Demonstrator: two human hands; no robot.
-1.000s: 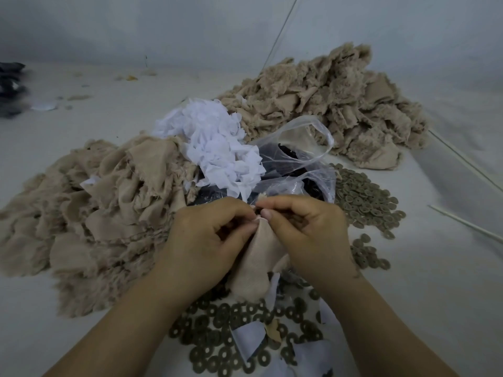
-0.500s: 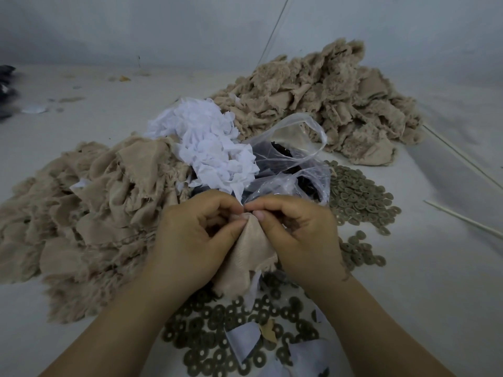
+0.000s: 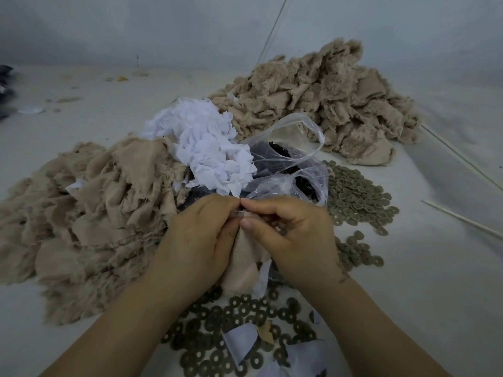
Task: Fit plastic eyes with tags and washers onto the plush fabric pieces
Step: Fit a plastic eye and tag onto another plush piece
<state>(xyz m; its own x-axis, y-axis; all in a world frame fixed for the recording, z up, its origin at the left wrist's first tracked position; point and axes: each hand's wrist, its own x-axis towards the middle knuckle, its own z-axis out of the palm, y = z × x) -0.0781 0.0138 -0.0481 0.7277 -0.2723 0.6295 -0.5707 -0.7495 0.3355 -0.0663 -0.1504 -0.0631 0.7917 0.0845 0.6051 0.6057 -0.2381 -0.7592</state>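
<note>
The plush fabric piece [image 3: 245,257] in work is held up just above the worktop [image 3: 435,268], pinched at its top edge between both hands. Its smooth woven backing faces the camera and the rest hangs limp between the wrists, with a white strip, probably a tag, trailing beside it. The left hand [image 3: 200,240] has its fingers curled over the top of the piece with the thumb pressing the cloth. The right hand [image 3: 294,235] is likewise curled on it, thumb flat on the backing and fingertips meeting those of the left hand. Whether an eye or a washer sits under the fingertips cannot be told; they hide that spot.

The piece looks light and floppy, so it will likely fold away from any push. A firm pinch close around the fitting point seems the best hold, with the cloth pulled taut there.

Loose washers [image 3: 234,330] lie scattered on the worktop beneath the wrists, and more washers [image 3: 356,194] spread to the right. A clear plastic bag [image 3: 294,170] with dark contents sits just behind the hands, a heap of white tags [image 3: 206,148] beside it. Piles of plush pieces lie at the left [image 3: 81,208] and far right [image 3: 326,99].
</note>
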